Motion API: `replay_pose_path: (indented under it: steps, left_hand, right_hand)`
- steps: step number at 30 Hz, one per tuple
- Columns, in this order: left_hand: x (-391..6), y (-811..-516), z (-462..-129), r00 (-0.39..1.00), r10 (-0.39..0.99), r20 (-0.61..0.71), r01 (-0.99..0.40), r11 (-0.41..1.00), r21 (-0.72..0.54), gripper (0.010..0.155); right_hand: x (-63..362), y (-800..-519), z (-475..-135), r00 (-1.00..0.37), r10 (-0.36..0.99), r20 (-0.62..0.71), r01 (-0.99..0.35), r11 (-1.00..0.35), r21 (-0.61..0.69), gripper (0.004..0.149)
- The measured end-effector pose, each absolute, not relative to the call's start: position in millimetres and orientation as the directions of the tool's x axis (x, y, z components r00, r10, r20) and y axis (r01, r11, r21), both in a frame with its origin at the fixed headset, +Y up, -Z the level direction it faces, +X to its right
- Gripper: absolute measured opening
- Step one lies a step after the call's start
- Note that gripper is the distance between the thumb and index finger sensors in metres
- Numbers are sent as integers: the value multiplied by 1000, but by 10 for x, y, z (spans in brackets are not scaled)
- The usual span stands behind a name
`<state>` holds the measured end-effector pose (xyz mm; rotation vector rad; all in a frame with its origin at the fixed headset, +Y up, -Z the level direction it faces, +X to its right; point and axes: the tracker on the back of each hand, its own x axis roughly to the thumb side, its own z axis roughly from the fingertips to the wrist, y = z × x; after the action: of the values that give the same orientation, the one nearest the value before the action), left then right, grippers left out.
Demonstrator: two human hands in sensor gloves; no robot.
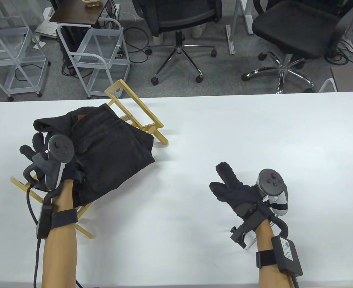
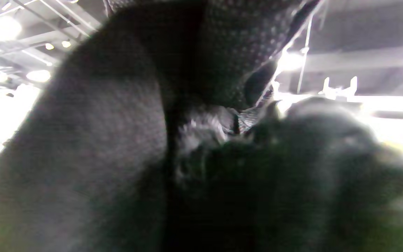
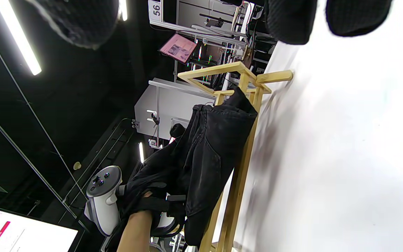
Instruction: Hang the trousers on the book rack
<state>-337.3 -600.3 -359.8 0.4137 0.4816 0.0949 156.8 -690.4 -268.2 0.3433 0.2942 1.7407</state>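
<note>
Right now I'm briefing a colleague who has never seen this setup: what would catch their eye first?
First, the black trousers draped over the wooden book rack at the table's left, with the left hand at their near-left edge. Then the right hand, fingers spread, over the bare white table to the right, holding nothing.
</note>
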Motion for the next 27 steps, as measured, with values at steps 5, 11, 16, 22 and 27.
replay_pose_path:
  steps: [5, 11, 16, 22, 27]
  left_hand:
    - [-3349, -6062, -3617, 876, 141, -461, 1, 955, 295, 53]
    - [-3310, -6034, -3598, 831, 205, -517, -158, 978, 133, 69]
    - [-3314, -5932, -3493, 762, 221, -609, -236, 970, 57, 80]
    - [-3325, -5770, -3332, 760, 254, -599, -253, 964, 87, 79]
    - [-3217, -5647, -3197, 787, 311, -533, -296, 948, 116, 79]
  right_hand:
    - [1520, -6915, -2686, -200, 978, 65, -893, -209, 398, 99]
    - [1451, -6921, -2686, -233, 970, 67, -872, -239, 428, 99]
    - [1434, -6910, -2674, -228, 971, 76, -869, -238, 434, 100]
    - [1414, -6909, -2680, -233, 969, 84, -864, -246, 439, 100]
    - [1382, -6896, -2670, -239, 966, 95, -857, -255, 447, 100]
